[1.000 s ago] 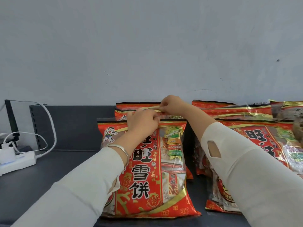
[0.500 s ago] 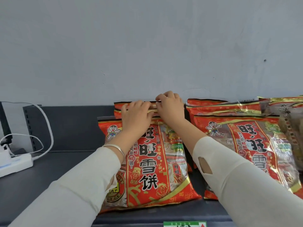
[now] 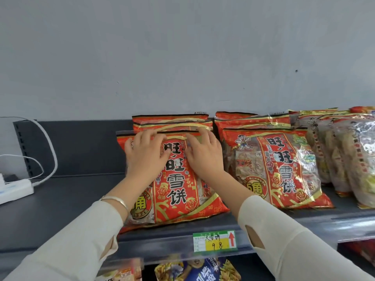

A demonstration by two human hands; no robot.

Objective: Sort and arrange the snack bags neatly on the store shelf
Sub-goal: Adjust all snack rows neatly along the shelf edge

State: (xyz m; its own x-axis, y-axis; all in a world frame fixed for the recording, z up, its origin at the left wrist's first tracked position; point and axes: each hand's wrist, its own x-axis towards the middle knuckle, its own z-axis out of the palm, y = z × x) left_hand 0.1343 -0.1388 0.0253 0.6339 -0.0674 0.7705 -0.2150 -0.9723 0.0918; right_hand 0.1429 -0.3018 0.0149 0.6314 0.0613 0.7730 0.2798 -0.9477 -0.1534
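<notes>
With the left hand (image 3: 146, 157) and right hand (image 3: 204, 159) both flat, fingers spread, on the front red snack bag (image 3: 176, 191) leaning at the front of the shelf (image 3: 71, 203), press evenly so it stands square against the bags behind (image 3: 172, 121).

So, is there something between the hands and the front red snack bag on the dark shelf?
Nothing visible stands between them. The left hand and the right hand both lie flat on the upper face of the front red plastic snack bag, which stands in front of more red bags.
</notes>
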